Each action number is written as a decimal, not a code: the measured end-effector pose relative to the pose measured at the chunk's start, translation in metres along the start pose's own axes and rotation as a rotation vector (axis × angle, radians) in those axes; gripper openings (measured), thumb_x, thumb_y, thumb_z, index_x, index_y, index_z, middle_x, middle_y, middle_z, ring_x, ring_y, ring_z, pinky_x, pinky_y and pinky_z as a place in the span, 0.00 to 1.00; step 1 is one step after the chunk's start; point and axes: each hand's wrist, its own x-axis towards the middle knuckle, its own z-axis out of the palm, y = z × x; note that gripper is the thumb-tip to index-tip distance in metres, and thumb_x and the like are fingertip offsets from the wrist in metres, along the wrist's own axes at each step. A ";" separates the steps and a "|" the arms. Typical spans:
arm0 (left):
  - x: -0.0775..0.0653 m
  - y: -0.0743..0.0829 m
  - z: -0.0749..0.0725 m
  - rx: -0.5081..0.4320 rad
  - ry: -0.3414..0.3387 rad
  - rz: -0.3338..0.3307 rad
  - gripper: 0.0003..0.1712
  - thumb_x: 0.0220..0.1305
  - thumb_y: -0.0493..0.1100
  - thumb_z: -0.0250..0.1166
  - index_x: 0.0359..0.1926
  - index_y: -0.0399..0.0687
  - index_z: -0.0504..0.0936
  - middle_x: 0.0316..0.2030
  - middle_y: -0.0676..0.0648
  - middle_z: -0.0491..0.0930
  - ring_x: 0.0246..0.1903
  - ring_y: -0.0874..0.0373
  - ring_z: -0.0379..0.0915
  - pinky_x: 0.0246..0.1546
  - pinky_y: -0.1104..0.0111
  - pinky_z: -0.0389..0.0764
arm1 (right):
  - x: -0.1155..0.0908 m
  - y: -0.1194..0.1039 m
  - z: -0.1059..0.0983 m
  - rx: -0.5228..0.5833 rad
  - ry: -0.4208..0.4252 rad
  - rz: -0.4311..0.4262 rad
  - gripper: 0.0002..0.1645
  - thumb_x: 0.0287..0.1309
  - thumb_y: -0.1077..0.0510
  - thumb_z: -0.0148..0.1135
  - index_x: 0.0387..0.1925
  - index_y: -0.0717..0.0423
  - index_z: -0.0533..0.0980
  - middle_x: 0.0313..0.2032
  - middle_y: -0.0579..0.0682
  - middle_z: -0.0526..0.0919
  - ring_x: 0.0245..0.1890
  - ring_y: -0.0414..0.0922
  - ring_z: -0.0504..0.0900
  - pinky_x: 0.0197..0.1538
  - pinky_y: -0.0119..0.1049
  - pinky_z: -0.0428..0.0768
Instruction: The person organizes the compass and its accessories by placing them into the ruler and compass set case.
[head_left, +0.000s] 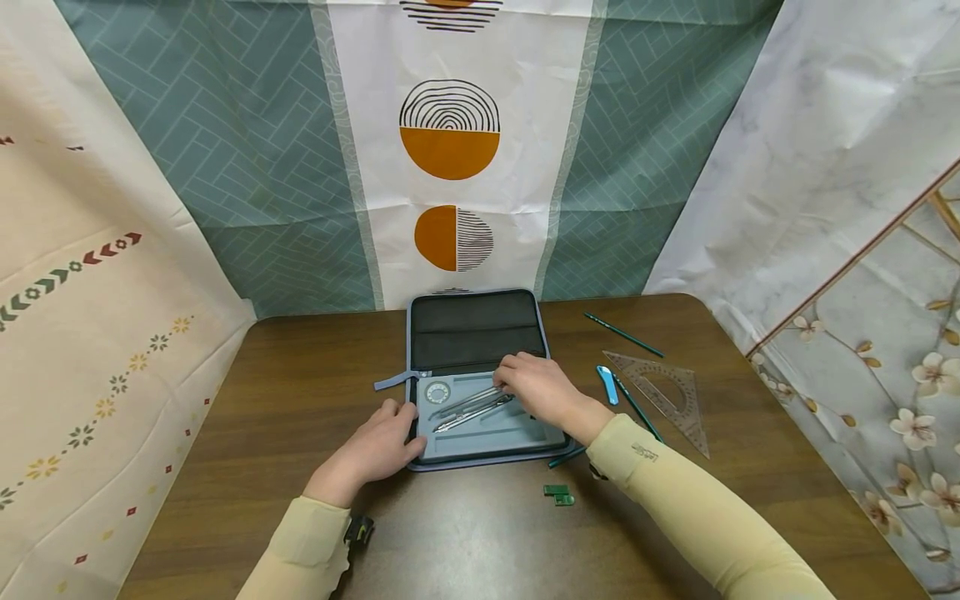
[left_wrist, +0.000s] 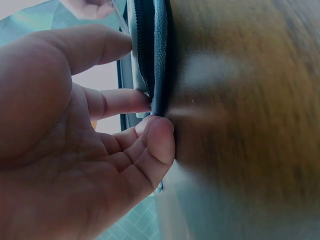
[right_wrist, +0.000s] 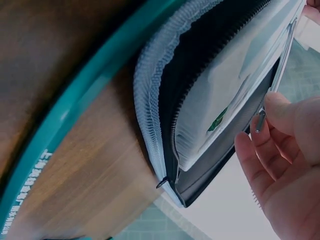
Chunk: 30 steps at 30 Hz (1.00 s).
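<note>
Where the right hand (head_left: 542,390) works: thumb and fingertips pinch one end of a slim metal instrument (right_wrist: 261,120), slanted at the tray (head_left: 495,442).
Left hand (head_left: 382,446): fingers loosely bent, gripping nothing; fingertips and thumb rest against the left edge of the case (head_left: 476,317), presumably steadying it.
Second shiny shaft (head_left: 472,416): aslant beside the first; separate tool or other leg, hard to tell.
Progress: judged midway; round dial (head_left: 437,392) seated in its hollow, metalwork not yet squared into a recess, several pieces outside the case.
Tray: pale blue, smooth, moulded hollows.
Case: on the worktop (head_left: 300,400), lid laid back; ribbed blue-grey binding, toothed zipper, black lining, cloth pull tab (head_left: 392,382).
Right of case: flat translucent triangle (head_left: 692,417) with curved cut-out; slim dark-green pencils (head_left: 624,335); rounded blue piece (head_left: 608,386).
Near side: two small green pieces (head_left: 556,490), touching or nearly.
Worktop: brown wood grain, glossy under the light.
</note>
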 end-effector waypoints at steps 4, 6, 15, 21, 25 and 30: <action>0.000 0.000 0.000 -0.003 0.000 -0.004 0.22 0.77 0.44 0.67 0.63 0.36 0.78 0.51 0.37 0.73 0.45 0.48 0.71 0.49 0.50 0.78 | 0.002 -0.001 0.001 0.007 -0.005 -0.007 0.09 0.70 0.61 0.76 0.48 0.47 0.88 0.46 0.45 0.86 0.45 0.45 0.84 0.46 0.40 0.85; -0.001 0.000 -0.001 -0.006 -0.001 -0.006 0.22 0.77 0.44 0.67 0.63 0.36 0.78 0.51 0.37 0.73 0.45 0.48 0.71 0.49 0.50 0.78 | 0.003 -0.001 0.001 0.007 -0.007 -0.011 0.09 0.69 0.62 0.76 0.47 0.47 0.88 0.46 0.45 0.87 0.44 0.45 0.84 0.46 0.40 0.85; 0.000 0.000 0.000 -0.003 -0.002 -0.004 0.21 0.77 0.45 0.67 0.62 0.37 0.78 0.51 0.38 0.73 0.45 0.48 0.70 0.48 0.50 0.77 | 0.009 -0.003 0.006 0.006 -0.030 -0.009 0.10 0.69 0.60 0.77 0.48 0.46 0.89 0.47 0.44 0.87 0.47 0.45 0.85 0.49 0.40 0.85; 0.000 0.000 0.000 -0.001 0.002 0.001 0.21 0.77 0.44 0.67 0.62 0.36 0.78 0.50 0.38 0.73 0.45 0.48 0.70 0.48 0.50 0.78 | 0.010 -0.004 0.005 0.023 -0.019 -0.017 0.11 0.68 0.62 0.78 0.48 0.46 0.89 0.46 0.44 0.87 0.46 0.45 0.86 0.49 0.40 0.86; -0.001 0.000 -0.001 -0.002 0.003 0.000 0.22 0.77 0.44 0.67 0.63 0.36 0.78 0.51 0.37 0.73 0.45 0.48 0.71 0.49 0.50 0.78 | 0.010 -0.005 0.005 0.028 -0.037 -0.008 0.10 0.68 0.61 0.77 0.48 0.46 0.89 0.46 0.45 0.87 0.45 0.45 0.86 0.49 0.40 0.86; -0.001 0.001 -0.001 -0.004 0.003 -0.002 0.22 0.77 0.44 0.67 0.63 0.36 0.78 0.51 0.37 0.73 0.45 0.48 0.70 0.49 0.50 0.78 | 0.011 -0.005 0.005 0.029 -0.063 0.013 0.09 0.69 0.62 0.77 0.47 0.46 0.89 0.45 0.45 0.87 0.45 0.45 0.86 0.48 0.42 0.86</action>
